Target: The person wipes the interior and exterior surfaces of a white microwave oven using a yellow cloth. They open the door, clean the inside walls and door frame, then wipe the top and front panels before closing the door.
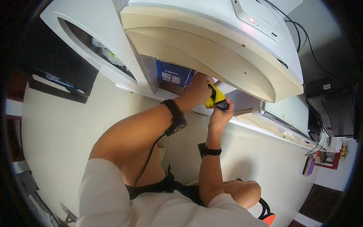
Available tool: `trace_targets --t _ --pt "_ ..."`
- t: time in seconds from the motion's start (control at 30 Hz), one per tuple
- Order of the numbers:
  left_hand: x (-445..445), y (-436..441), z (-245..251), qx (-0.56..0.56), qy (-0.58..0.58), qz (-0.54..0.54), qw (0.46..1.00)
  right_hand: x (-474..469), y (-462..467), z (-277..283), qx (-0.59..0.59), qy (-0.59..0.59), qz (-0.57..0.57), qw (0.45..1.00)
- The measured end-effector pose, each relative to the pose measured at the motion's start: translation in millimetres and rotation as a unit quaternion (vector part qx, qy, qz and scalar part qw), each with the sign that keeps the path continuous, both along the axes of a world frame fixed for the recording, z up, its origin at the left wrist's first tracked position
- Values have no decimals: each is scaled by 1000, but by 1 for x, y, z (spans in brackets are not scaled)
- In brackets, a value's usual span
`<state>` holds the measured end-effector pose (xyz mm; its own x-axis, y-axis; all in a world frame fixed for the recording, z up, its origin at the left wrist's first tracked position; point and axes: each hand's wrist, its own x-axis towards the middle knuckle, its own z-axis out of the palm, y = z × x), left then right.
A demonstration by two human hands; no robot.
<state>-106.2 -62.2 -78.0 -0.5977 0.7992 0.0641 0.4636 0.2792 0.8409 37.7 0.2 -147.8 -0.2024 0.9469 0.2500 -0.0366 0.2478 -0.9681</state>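
A yellow and black item (pixel 217 95), too small and blurred to name more exactly, is held between both hands beneath the overhanging cream top of a cabinet. The fingers of my right hand (pixel 222 113) pinch its lower dark end. My left hand (pixel 200 86) grips its upper part, with some fingers hidden behind the item and the cabinet edge. Just left of that hand, a blue box (pixel 173 73) bearing writing and printed labels stands in the cabinet's open space. Both wrists wear black straps, and a cable runs from the left wrist's device (pixel 177 124).
The curved cream panel (pixel 198 48) juts out above my hands. A white device with red lights (pixel 256 21) sits on top. At left is a white cabinet door with an oval window (pixel 96 45). A glass-topped surface (pixel 289 113) stands at right, over a tiled floor (pixel 71 133).
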Motion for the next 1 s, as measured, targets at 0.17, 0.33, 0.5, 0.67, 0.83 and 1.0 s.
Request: trace_targets --t 0.17,0.33,0.5,0.67,0.83,1.0 --pt "-3 18 -1 31 176 54 982 4 -3 9 62 -2 -16 998" --pt "-6 26 4 120 226 87 963 -5 1 38 118 59 -10 991" --pt "4 26 -23 91 -20 150 984 -16 -18 -13 -52 95 18 994" --pt "4 26 -33 53 -65 120 989 -15 -28 -9 -30 105 2 994" --pt "2 22 -7 -30 178 40 983 -9 -22 15 -4 119 16 993" --pt "10 36 -25 -52 -282 99 953 -21 -27 -28 -118 120 40 985"
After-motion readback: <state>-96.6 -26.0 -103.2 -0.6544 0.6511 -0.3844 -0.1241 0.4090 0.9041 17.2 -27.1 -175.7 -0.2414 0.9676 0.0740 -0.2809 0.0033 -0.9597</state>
